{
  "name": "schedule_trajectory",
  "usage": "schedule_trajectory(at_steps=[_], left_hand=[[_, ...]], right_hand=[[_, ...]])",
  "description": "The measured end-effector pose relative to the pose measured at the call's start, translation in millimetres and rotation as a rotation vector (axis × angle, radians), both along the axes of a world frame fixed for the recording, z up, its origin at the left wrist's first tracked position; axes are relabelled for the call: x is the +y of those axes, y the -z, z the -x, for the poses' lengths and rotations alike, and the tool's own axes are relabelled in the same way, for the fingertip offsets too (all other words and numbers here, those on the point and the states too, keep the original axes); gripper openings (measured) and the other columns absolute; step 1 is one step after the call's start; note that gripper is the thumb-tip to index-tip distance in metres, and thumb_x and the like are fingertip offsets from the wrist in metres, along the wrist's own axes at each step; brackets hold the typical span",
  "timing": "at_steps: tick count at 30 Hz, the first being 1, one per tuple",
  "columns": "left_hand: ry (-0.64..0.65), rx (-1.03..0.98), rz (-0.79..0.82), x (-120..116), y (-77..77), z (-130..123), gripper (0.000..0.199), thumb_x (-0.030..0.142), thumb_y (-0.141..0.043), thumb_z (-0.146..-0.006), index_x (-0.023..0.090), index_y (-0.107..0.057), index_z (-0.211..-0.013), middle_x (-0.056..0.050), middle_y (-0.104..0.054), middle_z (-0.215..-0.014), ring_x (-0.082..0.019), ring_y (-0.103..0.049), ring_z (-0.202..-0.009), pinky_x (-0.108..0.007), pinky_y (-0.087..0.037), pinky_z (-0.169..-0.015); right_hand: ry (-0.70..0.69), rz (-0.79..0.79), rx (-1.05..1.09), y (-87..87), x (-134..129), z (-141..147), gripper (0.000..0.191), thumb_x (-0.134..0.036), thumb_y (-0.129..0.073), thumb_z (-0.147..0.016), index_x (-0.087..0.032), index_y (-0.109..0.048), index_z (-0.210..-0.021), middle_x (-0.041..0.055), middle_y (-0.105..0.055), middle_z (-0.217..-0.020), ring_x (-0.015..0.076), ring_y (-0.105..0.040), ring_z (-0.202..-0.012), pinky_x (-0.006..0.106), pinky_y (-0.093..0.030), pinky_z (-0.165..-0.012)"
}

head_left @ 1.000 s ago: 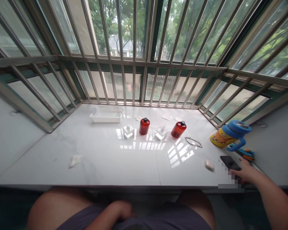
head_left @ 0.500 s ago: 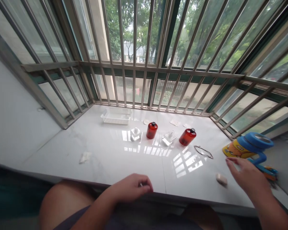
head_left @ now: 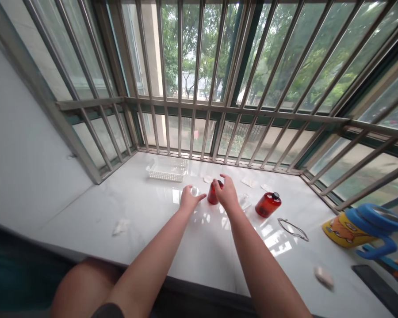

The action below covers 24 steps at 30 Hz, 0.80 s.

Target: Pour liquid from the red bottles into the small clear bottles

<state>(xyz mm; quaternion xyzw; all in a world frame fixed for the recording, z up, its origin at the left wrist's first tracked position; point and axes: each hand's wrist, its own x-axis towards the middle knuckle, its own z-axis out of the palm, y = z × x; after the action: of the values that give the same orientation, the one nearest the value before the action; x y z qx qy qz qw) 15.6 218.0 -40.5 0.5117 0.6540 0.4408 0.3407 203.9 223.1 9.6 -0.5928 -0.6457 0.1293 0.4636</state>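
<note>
Both my hands reach over the white marble-patterned sill. My left hand is at a small clear glass-like bottle, with thumb and fingers spread around it; the hand covers much of it. My right hand is beside a red translucent bottle with a black cap. Its thumb and forefinger are apart near the cap, and I cannot tell if they touch it. Partly behind my right wrist lies another clear glass-like piece. To its right a second red bottle leans on its side.
A white perforated basket stands at the back left, near the barred window. On the right are a thin loop, a blue and yellow mug, a dark flat object and a beige block. Whitish scraps lie around.
Both hands have moved forward over the sill: my left from the front edge to the clear bottle, my right from beside the mug to the nearer red bottle. The view has shifted slightly.
</note>
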Motion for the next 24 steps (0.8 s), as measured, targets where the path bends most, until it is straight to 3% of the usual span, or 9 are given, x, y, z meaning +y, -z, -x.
schedule_trajectory(at_steps=[4, 8, 12, 19, 24], left_hand=[[0.066, 0.012, -0.072, 9, 11.4, 2, 0.068, 0.038, -0.097, -0.069, 0.02, -0.064, -0.126, -0.014, -0.066, -0.14, -0.032, -0.061, -0.135, -0.039, -0.043, -0.114], [0.123, 0.011, -0.095, -3, 15.5, 22, 0.064, 0.036, -0.099, -0.064, 0.023, -0.07, -0.12, -0.01, -0.071, -0.129, -0.03, -0.066, -0.125, -0.039, -0.047, -0.108], [0.155, 0.006, -0.089, -37, 15.7, 44, 0.065, 0.034, -0.1, -0.061, 0.023, -0.071, -0.119, -0.008, -0.073, -0.124, -0.03, -0.069, -0.117, -0.039, -0.05, -0.104], [0.294, -0.021, -0.12, -119, 15.4, 64, 0.052, 0.032, -0.1, -0.062, 0.026, -0.074, -0.107, -0.004, -0.073, -0.115, -0.029, -0.07, -0.113, -0.04, -0.052, -0.105], [0.322, -0.077, -0.107, -145, 15.5, 63, 0.047, 0.033, -0.1, -0.061, 0.024, -0.076, -0.1, -0.006, -0.073, -0.116, -0.031, -0.069, -0.119, -0.043, -0.05, -0.111]], right_hand=[[-0.04, 0.084, 0.045, 15.2, 28, 35, 0.034, -0.052, -0.05, -0.102, -0.024, -0.069, -0.108, 0.0072, -0.077, -0.099, 0.0257, -0.071, -0.09, 0.038, -0.055, -0.086], [-0.027, 0.095, 0.108, 23.0, 12, 44, 0.032, -0.051, -0.049, -0.102, -0.025, -0.068, -0.105, 0.0035, -0.076, -0.088, 0.024, -0.069, -0.082, 0.035, -0.053, -0.08], [-0.046, 0.075, 0.143, 23.4, -38, 41, 0.029, -0.05, -0.055, -0.099, -0.026, -0.07, -0.102, 0.0046, -0.078, -0.095, 0.0253, -0.071, -0.087, 0.036, -0.054, -0.082], [-0.067, -0.017, 0.143, 39.6, -154, 14, 0.017, -0.043, -0.064, -0.099, -0.028, -0.071, -0.103, 0.0058, -0.078, -0.11, 0.0279, -0.074, -0.102, 0.039, -0.057, -0.091], [-0.033, -0.073, 0.126, 41.4, -194, 1, 0.014, -0.04, -0.063, -0.1, -0.029, -0.07, -0.104, 0.0069, -0.077, -0.112, 0.0296, -0.073, -0.106, 0.043, -0.058, -0.093]])
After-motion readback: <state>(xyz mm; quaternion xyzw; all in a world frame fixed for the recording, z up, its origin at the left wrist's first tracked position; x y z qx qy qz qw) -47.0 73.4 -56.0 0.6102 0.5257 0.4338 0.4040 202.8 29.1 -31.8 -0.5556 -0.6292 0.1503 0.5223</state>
